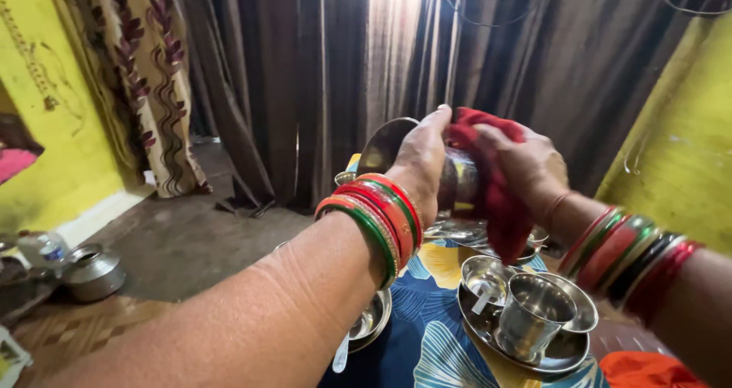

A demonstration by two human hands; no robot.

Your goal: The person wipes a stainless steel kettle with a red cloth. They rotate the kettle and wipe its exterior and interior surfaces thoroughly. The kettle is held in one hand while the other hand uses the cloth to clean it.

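Observation:
My left hand grips a shiny steel pot, tilted and held up at chest height. My right hand presses a red cloth against the side of the pot, the cloth hanging down below it. Both wrists carry red, green and gold bangles. Most of the pot is hidden behind my hands and the cloth.
Below, on a blue patterned cloth, lie a steel tumbler on steel plates, small steel bowls and a spoon. A steel lidded pot and plastic bottle stand at left by the yellow wall. Brown curtains hang ahead.

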